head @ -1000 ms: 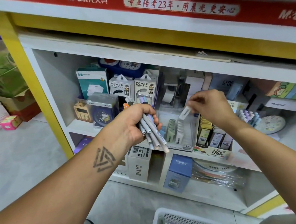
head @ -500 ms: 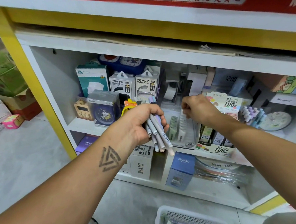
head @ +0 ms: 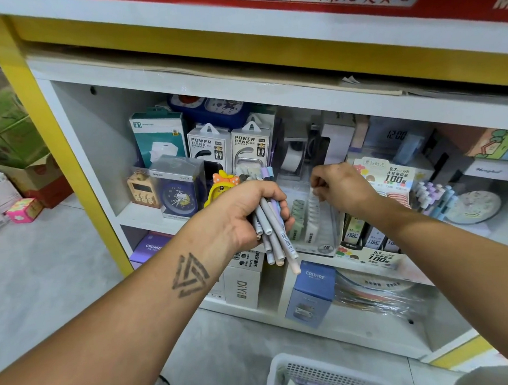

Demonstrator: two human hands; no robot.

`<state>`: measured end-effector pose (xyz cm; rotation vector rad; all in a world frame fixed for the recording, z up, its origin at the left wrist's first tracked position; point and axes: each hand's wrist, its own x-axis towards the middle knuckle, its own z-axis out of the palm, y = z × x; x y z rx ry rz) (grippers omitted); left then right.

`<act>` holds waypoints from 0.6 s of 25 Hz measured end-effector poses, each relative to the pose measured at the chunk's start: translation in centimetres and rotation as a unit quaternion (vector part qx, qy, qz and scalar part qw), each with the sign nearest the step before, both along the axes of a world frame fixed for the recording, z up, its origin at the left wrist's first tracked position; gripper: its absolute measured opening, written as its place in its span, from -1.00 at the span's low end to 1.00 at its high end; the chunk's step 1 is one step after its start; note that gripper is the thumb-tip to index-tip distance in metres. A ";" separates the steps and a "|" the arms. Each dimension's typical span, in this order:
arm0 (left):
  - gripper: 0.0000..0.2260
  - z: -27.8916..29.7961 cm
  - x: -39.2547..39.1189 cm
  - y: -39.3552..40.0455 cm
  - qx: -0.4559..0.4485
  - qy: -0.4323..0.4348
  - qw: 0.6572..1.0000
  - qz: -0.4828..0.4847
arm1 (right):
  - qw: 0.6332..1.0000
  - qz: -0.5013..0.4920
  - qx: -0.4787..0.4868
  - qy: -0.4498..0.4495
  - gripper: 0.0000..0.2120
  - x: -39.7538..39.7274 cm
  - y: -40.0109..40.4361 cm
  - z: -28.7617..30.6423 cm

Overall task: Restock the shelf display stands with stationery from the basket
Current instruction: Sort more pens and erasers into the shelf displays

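My left hand [head: 248, 210] grips a bundle of pastel pens [head: 272, 230], their ends pointing down and right, in front of the shelf. My right hand [head: 341, 187] reaches over a clear display stand [head: 312, 227] marked 2B that holds rows of small white and green lead cases. Its fingertips pinch the top of a white case [head: 314, 195] at the stand. A white basket [head: 313, 377] with more stationery stands on the floor at the bottom edge.
The white shelf [head: 146, 218] carries power bank boxes [head: 228, 146], a blue alarm clock [head: 178, 197], a 0.7 HB lead display [head: 382, 189], and pastel pens [head: 433, 197]. Boxes fill the lower shelf. Cardboard cartons [head: 12, 155] are stacked on the floor at left.
My right hand brought a white case down from above into the clear stand. My left hand kept the pen bundle almost still.
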<state>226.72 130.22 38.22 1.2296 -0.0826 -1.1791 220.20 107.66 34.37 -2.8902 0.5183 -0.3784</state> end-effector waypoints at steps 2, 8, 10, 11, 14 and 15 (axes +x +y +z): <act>-0.81 0.0 0.0 0.0 -0.004 0.000 1.000 -0.003 | 1.000 -0.006 0.027 0.003 -0.87 0.0 0.0 0.1; -0.84 -0.4 0.3 -0.1 -0.019 0.010 1.000 -0.020 | 0.994 -0.026 -0.061 0.091 -0.83 0.5 0.2 -0.3; -0.90 -0.4 0.1 -0.1 -0.033 0.024 0.999 -0.035 | 0.995 -0.037 -0.048 0.074 -0.78 0.7 0.7 0.5; -0.94 -0.4 0.0 -0.3 -0.046 0.035 0.997 -0.045 | 0.998 -0.049 0.000 0.029 -0.80 0.4 1.2 1.2; -0.76 -0.3 -0.8 -0.7 -0.106 0.082 0.988 -0.077 | 0.920 -0.050 0.371 -0.114 -0.89 -1.9 2.7 3.6; -0.69 -0.4 -1.1 -1.1 -0.122 0.087 0.985 -0.090 | 0.872 -0.025 0.476 -0.112 -0.89 -3.0 3.3 4.2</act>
